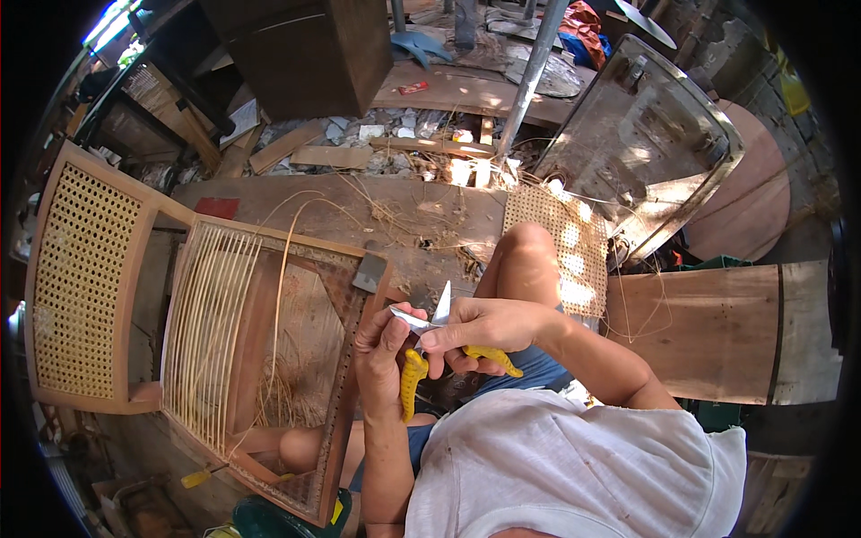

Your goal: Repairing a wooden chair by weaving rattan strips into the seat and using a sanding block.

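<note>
A pair of scissors [441,309] with yellow-wrapped handles is held in front of my body, its blades spread apart. My right hand [491,325] grips it around the pivot and one handle. The fingers of my left hand [382,348] pinch one blade near its tip, while the other yellow handle [413,384] hangs beside my left wrist. Left of my hands lies a tilted wooden chair [146,316]. Its back [87,273] is filled with woven cane, and pale parallel cane strands [213,327] cross part of the open seat frame.
A cane webbing sheet [558,235] lies beyond my bent knee. A framed panel [641,134] leans at the far right, near a metal pole [535,76]. A dark cabinet [300,56] stands at the back. Loose cane strands [386,212] litter the floor; a wooden board [695,336] is at right.
</note>
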`<state>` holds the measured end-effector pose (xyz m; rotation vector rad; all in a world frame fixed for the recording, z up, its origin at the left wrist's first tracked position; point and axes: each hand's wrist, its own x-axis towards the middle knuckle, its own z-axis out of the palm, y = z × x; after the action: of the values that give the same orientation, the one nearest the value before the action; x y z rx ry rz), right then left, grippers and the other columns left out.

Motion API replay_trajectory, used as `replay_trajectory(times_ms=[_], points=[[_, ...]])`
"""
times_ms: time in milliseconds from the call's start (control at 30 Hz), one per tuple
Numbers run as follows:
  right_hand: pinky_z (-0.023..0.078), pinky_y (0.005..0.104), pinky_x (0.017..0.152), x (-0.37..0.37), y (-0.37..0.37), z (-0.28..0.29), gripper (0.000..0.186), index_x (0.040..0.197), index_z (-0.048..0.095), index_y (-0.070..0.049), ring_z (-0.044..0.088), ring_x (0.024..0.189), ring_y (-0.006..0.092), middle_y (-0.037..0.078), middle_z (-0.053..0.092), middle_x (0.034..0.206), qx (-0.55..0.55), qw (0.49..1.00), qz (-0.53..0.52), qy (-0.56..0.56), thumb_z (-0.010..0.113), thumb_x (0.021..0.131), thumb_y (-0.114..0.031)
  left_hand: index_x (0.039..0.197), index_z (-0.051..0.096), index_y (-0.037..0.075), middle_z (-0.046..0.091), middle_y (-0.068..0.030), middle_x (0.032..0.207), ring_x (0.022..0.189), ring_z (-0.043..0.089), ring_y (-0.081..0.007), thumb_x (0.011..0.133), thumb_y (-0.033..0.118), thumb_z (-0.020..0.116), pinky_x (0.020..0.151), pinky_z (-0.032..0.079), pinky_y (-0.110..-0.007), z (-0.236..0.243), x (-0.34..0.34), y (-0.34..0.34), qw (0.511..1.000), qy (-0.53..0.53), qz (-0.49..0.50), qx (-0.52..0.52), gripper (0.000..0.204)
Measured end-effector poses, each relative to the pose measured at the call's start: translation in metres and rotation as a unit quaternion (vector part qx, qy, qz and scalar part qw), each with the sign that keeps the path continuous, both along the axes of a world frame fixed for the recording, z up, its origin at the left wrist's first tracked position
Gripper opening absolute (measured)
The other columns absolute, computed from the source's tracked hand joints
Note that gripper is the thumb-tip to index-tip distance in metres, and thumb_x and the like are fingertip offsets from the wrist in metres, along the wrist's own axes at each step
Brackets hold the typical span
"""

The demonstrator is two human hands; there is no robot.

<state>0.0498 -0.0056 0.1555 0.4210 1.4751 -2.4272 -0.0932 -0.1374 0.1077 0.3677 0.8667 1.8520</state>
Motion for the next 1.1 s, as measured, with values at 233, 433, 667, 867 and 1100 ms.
replay_trajectory(times_ms=[233, 433, 667, 867, 1100], points=[[0.043, 0.0246, 0.043, 0.005, -0.009, 0.001, 0.051, 0.095, 0.065, 0.001, 0.054, 0.048, 0.0084, 0.000, 0.055, 0.064, 0.136, 0.981, -0.136, 0.008, 0.050, 0.105, -0.047, 0.107, 0.074, 0.005, 0.074, -0.0103, 0.096, 0.082, 0.070, -0.0157, 0.092, 0.012, 0.073, 0.075, 0.057, -0.027, -0.010, -0.003, 0.008, 0.996, -0.082, -0.002, 0.021, 0.016], [0.041, 0.0199, 0.044, 0.009, -0.012, 0.003, 0.037, 0.113, 0.059, -0.005, 0.057, 0.054, 0.0072, 0.002, 0.061, 0.069, 0.137, 0.975, -0.172, 0.019, 0.050, 0.106, -0.040, 0.106, 0.073, 0.002, 0.074, -0.0093, 0.093, 0.080, 0.070, -0.0137, 0.094, 0.010, 0.071, 0.073, 0.058, -0.025, -0.011, -0.006, 0.013, 0.993, -0.106, -0.025, 0.049, 0.015], [0.041, 0.0192, 0.042, 0.011, -0.012, 0.014, 0.030, 0.115, 0.058, -0.007, 0.059, 0.054, 0.0077, 0.004, 0.063, 0.071, 0.076, 0.988, -0.132, 0.012, 0.048, 0.107, -0.035, 0.106, 0.071, -0.004, 0.073, -0.0118, 0.093, 0.081, 0.070, -0.0130, 0.094, 0.010, 0.071, 0.069, 0.058, -0.022, -0.010, 0.004, 0.014, 0.999, 0.049, 0.022, -0.008, 0.019], [0.036, 0.0189, 0.039, 0.010, -0.009, 0.007, 0.029, 0.119, 0.058, -0.007, 0.057, 0.050, 0.0071, 0.004, 0.063, 0.070, 0.006, 0.992, -0.123, 0.013, 0.050, 0.106, -0.032, 0.107, 0.071, -0.006, 0.073, -0.0130, 0.095, 0.082, 0.071, -0.0140, 0.093, 0.009, 0.072, 0.072, 0.059, -0.023, -0.013, 0.002, 0.006, 0.997, 0.074, 0.019, 0.020, 0.021], [0.035, 0.0187, 0.038, 0.011, -0.010, 0.004, 0.032, 0.123, 0.058, -0.008, 0.055, 0.049, 0.0062, 0.001, 0.059, 0.067, -0.035, 0.991, -0.120, 0.040, 0.052, 0.106, -0.033, 0.107, 0.071, -0.006, 0.073, -0.0131, 0.096, 0.083, 0.070, -0.0144, 0.093, 0.010, 0.072, 0.074, 0.059, -0.024, -0.012, 0.003, 0.005, 0.996, 0.077, 0.023, 0.030, 0.022]])
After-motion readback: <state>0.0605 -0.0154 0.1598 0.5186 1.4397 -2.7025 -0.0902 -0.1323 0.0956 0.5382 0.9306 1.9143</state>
